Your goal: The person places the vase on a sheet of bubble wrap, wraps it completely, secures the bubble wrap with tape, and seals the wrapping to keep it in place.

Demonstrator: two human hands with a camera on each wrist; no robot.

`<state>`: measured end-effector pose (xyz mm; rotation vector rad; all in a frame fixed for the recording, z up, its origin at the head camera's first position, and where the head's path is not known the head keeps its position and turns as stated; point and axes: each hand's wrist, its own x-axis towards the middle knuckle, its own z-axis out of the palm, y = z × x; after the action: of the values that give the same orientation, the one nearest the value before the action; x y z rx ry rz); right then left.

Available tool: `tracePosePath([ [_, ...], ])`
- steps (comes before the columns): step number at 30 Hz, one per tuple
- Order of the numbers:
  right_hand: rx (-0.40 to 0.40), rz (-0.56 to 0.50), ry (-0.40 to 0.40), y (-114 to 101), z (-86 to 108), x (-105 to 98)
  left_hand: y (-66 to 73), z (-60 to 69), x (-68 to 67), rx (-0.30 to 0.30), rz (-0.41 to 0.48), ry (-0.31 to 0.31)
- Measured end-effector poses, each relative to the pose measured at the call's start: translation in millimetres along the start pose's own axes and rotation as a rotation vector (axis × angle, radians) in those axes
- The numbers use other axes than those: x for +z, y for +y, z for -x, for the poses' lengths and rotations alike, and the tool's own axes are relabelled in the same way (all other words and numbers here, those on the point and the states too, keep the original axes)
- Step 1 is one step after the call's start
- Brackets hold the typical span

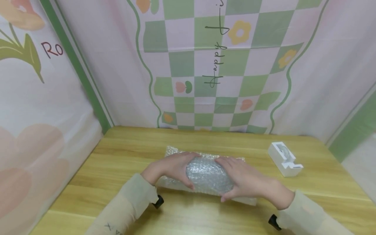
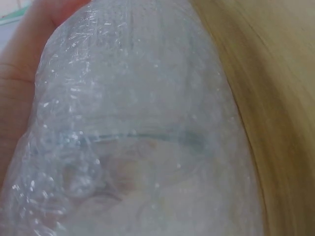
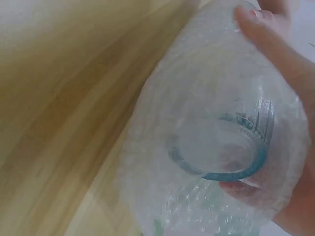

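A clear bubble-wrap roll (image 1: 208,174) lies crosswise on the wooden table, with a round glass item inside it. Through the open end of the wrap, the right wrist view shows the glass's circular bluish-green rim (image 3: 231,175). My left hand (image 1: 177,168) grips the left part of the roll, thumb on the near side and fingers over the top. Toward the other end, my right hand (image 1: 242,174) holds it in the same way. In the left wrist view the wrapped body (image 2: 133,98) fills most of the picture. Flattened wrap sticks out past both hands.
A white tape dispenser (image 1: 285,161) with a roll of clear tape stands to the right on the wooden table (image 1: 123,153). Behind the table hangs a green-and-white checked curtain (image 1: 205,65), and another printed cloth (image 1: 44,98) hangs at the left.
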<state>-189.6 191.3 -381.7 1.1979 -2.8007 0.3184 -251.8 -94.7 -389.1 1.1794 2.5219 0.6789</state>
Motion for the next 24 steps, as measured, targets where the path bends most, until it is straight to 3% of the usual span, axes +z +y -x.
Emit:
tracePosePath([
  [11, -0.010, 0.019, 0.018, 4.8, -1.8, 8.6, -0.3, -2.8, -3.4, 0.026, 0.074, -0.023],
  [24, -0.012, -0.033, 0.071, 10.9, -2.8, 15.7, 3.3, -2.4, -5.4, 0.013, 0.054, -0.033],
])
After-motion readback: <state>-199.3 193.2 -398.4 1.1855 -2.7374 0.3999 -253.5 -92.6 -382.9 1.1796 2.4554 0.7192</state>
